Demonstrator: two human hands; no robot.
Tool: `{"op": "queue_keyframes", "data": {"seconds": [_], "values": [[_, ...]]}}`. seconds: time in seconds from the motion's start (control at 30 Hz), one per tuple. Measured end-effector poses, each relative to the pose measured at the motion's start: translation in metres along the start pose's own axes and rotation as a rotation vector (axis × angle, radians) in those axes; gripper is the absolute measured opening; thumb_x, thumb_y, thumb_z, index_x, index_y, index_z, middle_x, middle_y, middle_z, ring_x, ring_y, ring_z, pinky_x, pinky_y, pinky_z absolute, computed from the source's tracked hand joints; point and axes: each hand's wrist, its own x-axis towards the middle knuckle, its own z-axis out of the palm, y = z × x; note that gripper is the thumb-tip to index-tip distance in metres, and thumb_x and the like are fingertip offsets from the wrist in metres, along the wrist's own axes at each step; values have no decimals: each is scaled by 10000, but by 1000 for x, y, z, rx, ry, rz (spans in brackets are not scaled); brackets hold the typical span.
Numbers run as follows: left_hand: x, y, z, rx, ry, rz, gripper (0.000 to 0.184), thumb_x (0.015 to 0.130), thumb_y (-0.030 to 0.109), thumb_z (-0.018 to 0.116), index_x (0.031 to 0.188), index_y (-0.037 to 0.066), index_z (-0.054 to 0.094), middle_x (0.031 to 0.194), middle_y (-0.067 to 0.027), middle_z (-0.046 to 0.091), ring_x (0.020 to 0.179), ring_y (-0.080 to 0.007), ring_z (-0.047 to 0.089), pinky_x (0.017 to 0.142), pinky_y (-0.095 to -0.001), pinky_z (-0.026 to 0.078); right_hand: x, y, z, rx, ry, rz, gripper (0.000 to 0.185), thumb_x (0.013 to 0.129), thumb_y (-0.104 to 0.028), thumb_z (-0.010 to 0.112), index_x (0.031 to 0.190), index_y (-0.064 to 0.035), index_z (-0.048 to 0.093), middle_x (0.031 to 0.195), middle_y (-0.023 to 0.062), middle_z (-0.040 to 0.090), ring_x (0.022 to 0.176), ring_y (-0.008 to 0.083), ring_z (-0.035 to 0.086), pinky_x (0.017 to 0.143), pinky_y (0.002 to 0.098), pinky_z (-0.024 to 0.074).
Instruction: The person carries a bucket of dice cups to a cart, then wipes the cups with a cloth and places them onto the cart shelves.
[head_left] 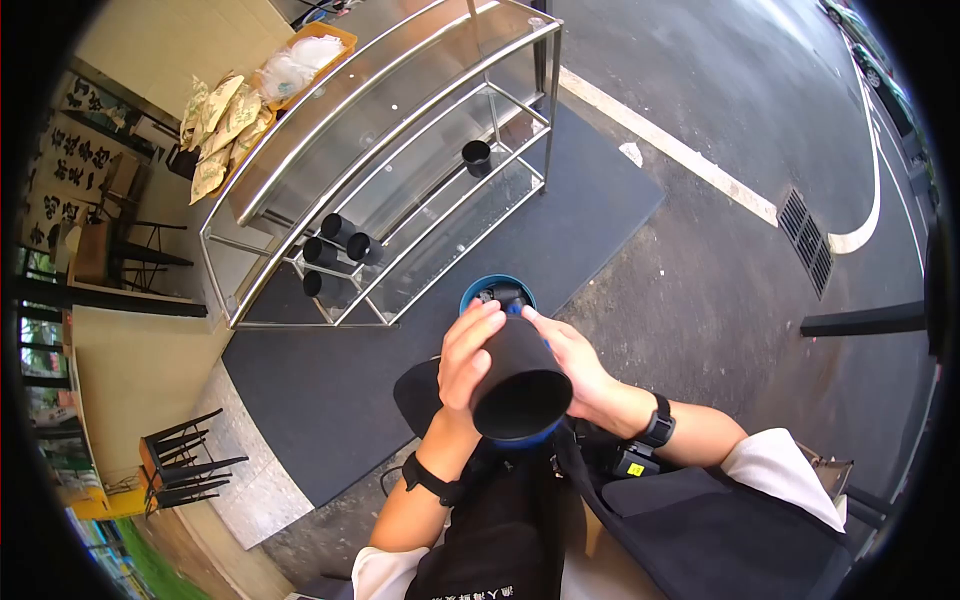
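Note:
Between my two hands is a black cylindrical cup (522, 370), its open mouth tilted toward me. My left hand (468, 352) wraps round its left side, and my right hand (572, 362) grips it from the right. Something blue shows under the rim and between the fingers; I cannot make out what it is. Just beyond the hands stands a round blue tub (466, 292) with dark items inside, partly hidden by my fingers.
A metal-framed rack (385, 165) stands ahead on a dark mat (290, 400), with several black cups (338, 229) on its lower level. Packets (228, 120) and an orange basket (346, 38) rest at its left. A stacked chair (180, 460) stands left; a floor drain (805, 240) lies right.

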Motion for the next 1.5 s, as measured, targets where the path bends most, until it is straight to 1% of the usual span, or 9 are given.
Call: {"op": "queue_keyframes", "data": {"seconds": [0.1,0.3,0.43,0.5,0.63,0.9,1.1,1.37,1.5], "values": [[-9,-14,-9,158,170,-117,1034,593,306,973,1385,81,348,1272,-222,565,1156,-375,591,1001,-454,481,-11,-24,-10,-96,184,-61,390,1011,-436,541,1037,-54,612,798,57,656,600,126,605,508,311,494],[-40,0,1,118,-172,-558,916,515,117,974,1307,48,518,1260,-148,594,1181,-317,595,1024,-405,479,-42,-84,29,232,20,-346,503,994,-586,451,818,-123,544,547,-7,393,473,96,388,458,236,352],[-41,14,16,-67,-187,-683,934,511,114,950,1339,66,520,1289,-136,590,1203,-341,568,1033,-429,458,-26,-57,34,234,5,-459,637,982,-666,401,961,-62,605,709,74,562,635,183,546,632,317,470],[-39,16,10,-63,-159,-687,937,506,119,951,1339,67,524,1277,-133,597,1190,-338,576,1019,-427,467,-9,-22,7,-54,37,-643,518,1012,-501,496,1177,-12,544,1117,141,620,1004,270,612,935,417,471],[-47,11,-13,-16,-183,-658,913,510,138,950,1325,72,543,1242,-130,617,1153,-331,596,989,-423,485,-20,-54,-22,-1578,-432,-1143,394,854,-220,717,1120,8,536,1143,201,588,1098,397,567,969,459,443],[-37,29,-30,128,-537,-606,833,534,236,934,1289,118,601,1209,-61,642,1116,-294,613,913,-406,535,-41,-62,-13,-1997,-878,-922,429,833,-128,627,1235,-3,544,1192,189,604,1101,334,615,948,421,502],[-37,16,-27,16,-467,-664,861,512,356,963,1228,34,608,1114,-154,675,1038,-338,659,902,-431,533,-21,-44,-18,-1772,-787,-1272,286,854,-85,587,1135,-40,554,1146,151,560,1117,315,568,954,414,475],[-38,24,-37,28,-566,-660,818,584,244,937,1264,-18,565,1086,-230,684,1026,-342,680,891,-414,537,-13,-56,-13,-1170,-545,-464,267,890,-101,704,1080,-55,522,1024,73,575,992,193,567,881,332,458],[-51,11,-24,-150,-502,-756,998,560,192,957,1387,-27,442,1250,-208,607,1140,-290,603,972,-399,495,-21,-44,16,-27,-89,-291,260,925,-84,672,1139,-91,524,1075,14,575,1029,114,572,913,299,476]]}}
